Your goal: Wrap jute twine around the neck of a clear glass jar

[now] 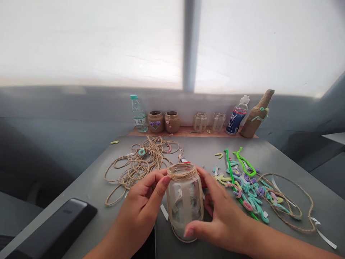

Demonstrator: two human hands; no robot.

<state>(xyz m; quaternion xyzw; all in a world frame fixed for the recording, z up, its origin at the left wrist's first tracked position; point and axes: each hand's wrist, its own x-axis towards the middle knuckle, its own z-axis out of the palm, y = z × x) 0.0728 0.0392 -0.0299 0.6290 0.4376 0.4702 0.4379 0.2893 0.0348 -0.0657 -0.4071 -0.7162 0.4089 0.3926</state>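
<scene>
A clear glass jar (185, 205) stands upright on the table in front of me, with jute twine (182, 175) wound in several turns round its neck. Pale strips of tape run down its side. My left hand (147, 201) is closed at the left of the neck, thumb and fingertips against the twine and glass. On the other side my right hand (221, 212) grips the jar, its thumb low on the front and its fingers up behind the rim. The fingertips behind the jar are hidden. A loose heap of twine (145, 158) lies beyond my left hand.
Coloured pipe-cleaner pieces (250, 190) are scattered at the right beside a twine loop (309, 205). A black device (59, 226) lies front left. Along the back shelf (185, 131) stand a water bottle (138, 115), twine-wrapped jars (171, 124), bare jars (201, 122) and a wrapped bottle (253, 120).
</scene>
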